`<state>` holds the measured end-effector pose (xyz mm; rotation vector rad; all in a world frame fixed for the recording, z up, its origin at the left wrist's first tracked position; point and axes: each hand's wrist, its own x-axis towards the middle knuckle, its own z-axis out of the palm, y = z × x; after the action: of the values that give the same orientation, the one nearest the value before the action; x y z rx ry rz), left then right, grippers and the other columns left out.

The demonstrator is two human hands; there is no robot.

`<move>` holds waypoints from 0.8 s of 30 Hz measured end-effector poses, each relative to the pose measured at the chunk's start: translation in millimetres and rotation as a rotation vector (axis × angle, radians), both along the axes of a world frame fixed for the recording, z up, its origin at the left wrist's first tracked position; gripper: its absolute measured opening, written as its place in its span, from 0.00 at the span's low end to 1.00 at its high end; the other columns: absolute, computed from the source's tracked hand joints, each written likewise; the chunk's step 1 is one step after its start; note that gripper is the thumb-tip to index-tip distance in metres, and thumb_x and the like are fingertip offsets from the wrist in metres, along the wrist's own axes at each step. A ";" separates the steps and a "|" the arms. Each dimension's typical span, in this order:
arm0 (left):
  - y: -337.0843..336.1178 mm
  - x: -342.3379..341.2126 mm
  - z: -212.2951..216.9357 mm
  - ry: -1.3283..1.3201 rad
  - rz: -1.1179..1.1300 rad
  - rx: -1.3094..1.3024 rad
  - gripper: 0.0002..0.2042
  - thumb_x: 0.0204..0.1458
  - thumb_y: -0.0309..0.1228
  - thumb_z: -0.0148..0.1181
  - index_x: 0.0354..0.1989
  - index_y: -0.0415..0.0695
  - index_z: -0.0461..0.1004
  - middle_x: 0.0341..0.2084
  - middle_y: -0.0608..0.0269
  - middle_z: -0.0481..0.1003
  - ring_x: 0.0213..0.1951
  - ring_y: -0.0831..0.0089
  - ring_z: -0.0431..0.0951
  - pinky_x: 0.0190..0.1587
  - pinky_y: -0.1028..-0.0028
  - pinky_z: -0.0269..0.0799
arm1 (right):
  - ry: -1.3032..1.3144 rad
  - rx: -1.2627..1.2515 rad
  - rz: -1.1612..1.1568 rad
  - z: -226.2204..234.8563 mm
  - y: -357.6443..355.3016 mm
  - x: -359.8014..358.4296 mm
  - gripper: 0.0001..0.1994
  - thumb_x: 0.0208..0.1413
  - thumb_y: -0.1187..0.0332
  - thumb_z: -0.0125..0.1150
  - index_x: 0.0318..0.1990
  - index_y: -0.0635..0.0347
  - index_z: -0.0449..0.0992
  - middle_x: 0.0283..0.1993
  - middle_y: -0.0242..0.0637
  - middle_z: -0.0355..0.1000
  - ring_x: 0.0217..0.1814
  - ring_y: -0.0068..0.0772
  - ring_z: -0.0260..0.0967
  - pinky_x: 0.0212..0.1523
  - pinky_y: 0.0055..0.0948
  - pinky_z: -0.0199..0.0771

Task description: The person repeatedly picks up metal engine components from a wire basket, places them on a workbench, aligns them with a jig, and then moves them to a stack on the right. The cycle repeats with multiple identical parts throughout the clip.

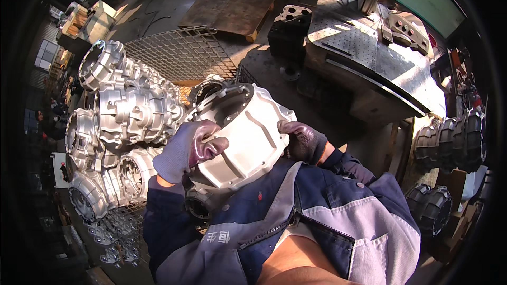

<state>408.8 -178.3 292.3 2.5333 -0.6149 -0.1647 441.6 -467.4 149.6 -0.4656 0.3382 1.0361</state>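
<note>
Silvery cast-metal housing (251, 145) is being grasped at opposite sides by gloved left hand (198, 145) and right hand (303, 140), near piled castings (134, 108).

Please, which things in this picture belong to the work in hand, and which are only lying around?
Work in hand:
- silver metal housing, held by gloved left hand and right hand
- probably the similar silver parts

Apparently just around:
- wooden board
- button box
- dark round parts
</note>
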 end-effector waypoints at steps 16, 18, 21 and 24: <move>-272.0 384.6 -9.7 -0.207 -0.827 -0.109 0.20 0.49 0.44 0.63 0.39 0.37 0.76 0.24 0.43 0.75 0.33 0.47 0.78 0.36 0.59 0.71 | -1.151 -1.521 -0.975 -77.5 -191.4 186.1 0.07 0.49 0.75 0.58 0.37 0.60 0.72 0.35 0.34 0.72 0.39 0.29 0.70 0.40 0.26 0.71; -294.7 428.8 -23.9 -0.181 -0.862 -0.037 0.19 0.49 0.44 0.63 0.37 0.37 0.76 0.23 0.42 0.74 0.33 0.46 0.77 0.36 0.59 0.70 | -0.931 -1.458 -0.984 -110.5 -207.6 215.7 0.09 0.52 0.76 0.55 0.41 0.58 0.72 0.37 0.31 0.72 0.39 0.26 0.70 0.41 0.26 0.72; -324.0 478.6 -50.1 -0.137 -0.940 -0.045 0.15 0.46 0.39 0.61 0.27 0.37 0.73 0.19 0.44 0.71 0.28 0.47 0.75 0.31 0.60 0.67 | -0.918 -1.671 -0.917 -173.4 -226.6 252.0 0.10 0.53 0.74 0.56 0.44 0.57 0.71 0.40 0.31 0.72 0.42 0.27 0.70 0.43 0.26 0.72; -336.2 498.6 -71.8 -0.112 -0.984 -0.069 0.12 0.41 0.35 0.60 0.21 0.38 0.69 0.16 0.46 0.69 0.22 0.50 0.71 0.27 0.61 0.63 | -0.853 -1.626 -0.957 -223.3 -228.9 261.5 0.18 0.48 0.67 0.67 0.45 0.58 0.69 0.44 0.34 0.72 0.49 0.29 0.69 0.53 0.30 0.70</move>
<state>907.4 -514.5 220.5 1.9650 -1.8186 -0.3298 703.1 -696.4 -73.7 -1.8703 0.4887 -0.6366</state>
